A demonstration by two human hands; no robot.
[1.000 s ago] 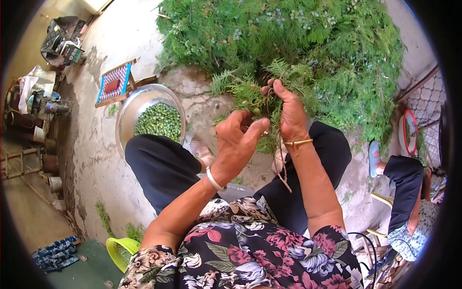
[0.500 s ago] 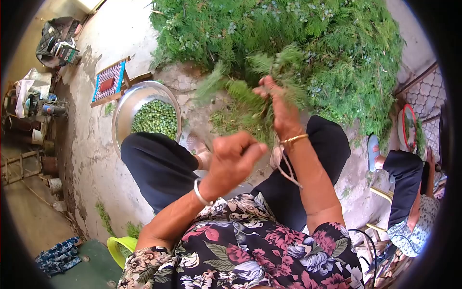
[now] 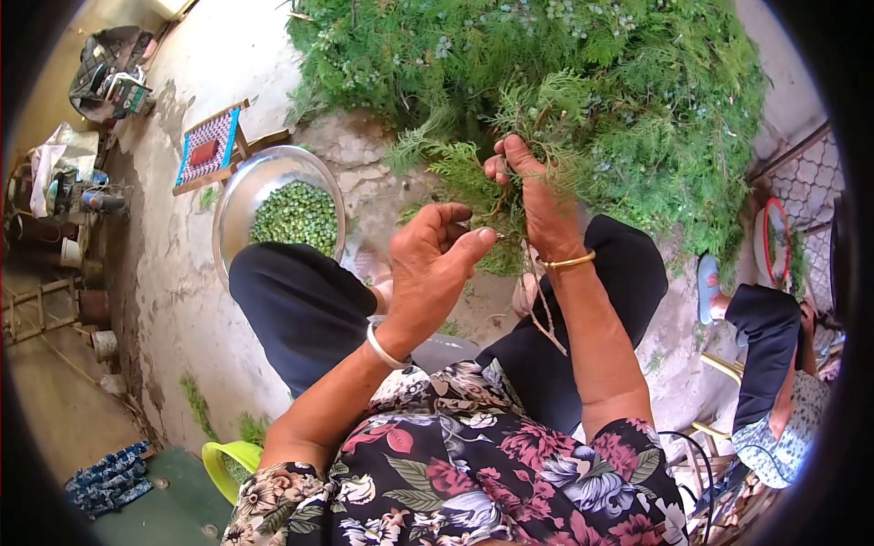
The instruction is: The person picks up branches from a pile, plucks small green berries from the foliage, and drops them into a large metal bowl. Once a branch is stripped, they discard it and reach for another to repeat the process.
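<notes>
— Green sprig [image 3: 452, 168], clenched in the right hand [image 3: 537, 196] before the foliage pile [image 3: 619, 82]: how is it judged to handle?
— Light, springy; best taken by its woody stem. The left hand [image 3: 430, 259] is half-curled beside it; contents cannot be told.

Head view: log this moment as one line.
right hand: grips conifer sprig | left hand: fingertips at sprig, grip unclear | steel bowl: holds green berries | branch pile: ahead

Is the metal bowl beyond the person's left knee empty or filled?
Partly filled: the metal bowl holds a heap of small green berries, with bare metal wall showing around them.
</notes>
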